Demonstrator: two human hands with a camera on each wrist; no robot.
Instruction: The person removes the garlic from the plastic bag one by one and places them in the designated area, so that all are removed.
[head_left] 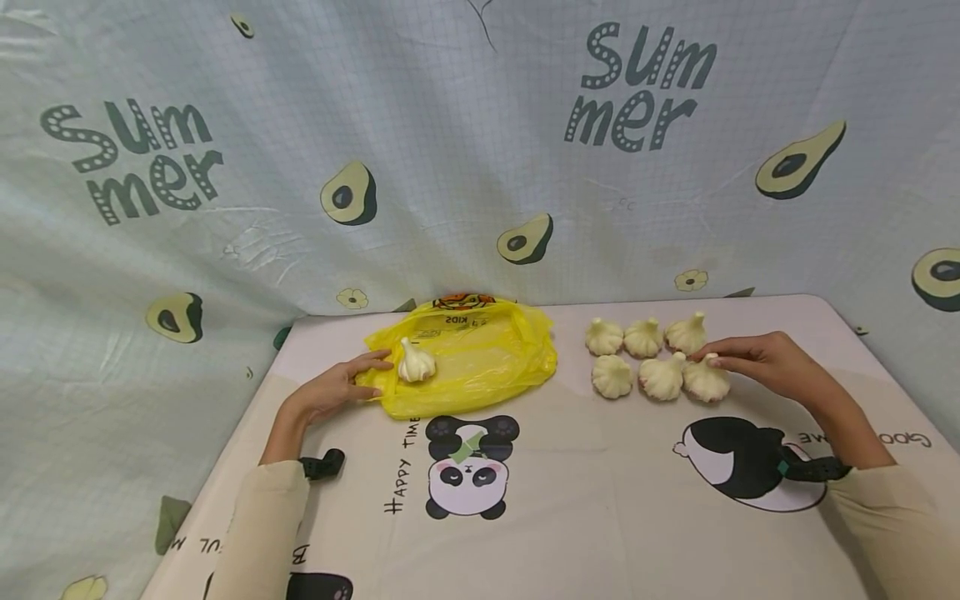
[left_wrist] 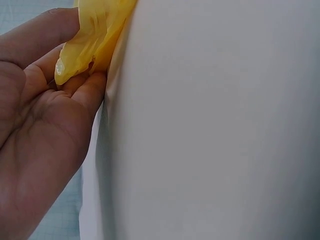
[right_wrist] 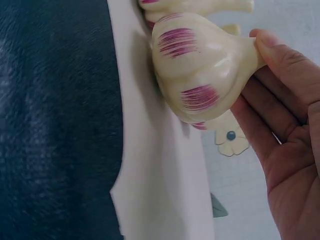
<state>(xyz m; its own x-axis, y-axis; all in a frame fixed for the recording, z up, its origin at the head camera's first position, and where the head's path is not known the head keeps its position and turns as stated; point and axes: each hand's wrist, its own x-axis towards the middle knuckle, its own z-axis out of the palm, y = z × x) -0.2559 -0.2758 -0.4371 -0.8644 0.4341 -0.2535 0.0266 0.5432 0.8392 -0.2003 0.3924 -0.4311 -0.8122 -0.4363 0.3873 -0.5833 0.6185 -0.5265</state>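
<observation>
At the left side of a crumpled yellow plastic bag (head_left: 480,392), my left hand (head_left: 337,387) holds the bag's edge. The left wrist view shows a fold of the bag (left_wrist: 95,40) between the thumb and the fingers. One garlic bulb (head_left: 416,363) lies on the bag, close to those fingertips. My right hand (head_left: 772,362) pinches the stem of another garlic bulb (right_wrist: 195,70) between thumb and fingers. That bulb has purple streaks and is at the front right of a group. Beside it sits a neighbouring garlic bulb (head_left: 660,379).
Several more garlic bulbs (head_left: 603,337) stand in two rows right of the bag. A pale cloth with panda prints (head_left: 468,487) covers the table. Behind the table hangs a light curtain (head_left: 450,125) with avocado prints.
</observation>
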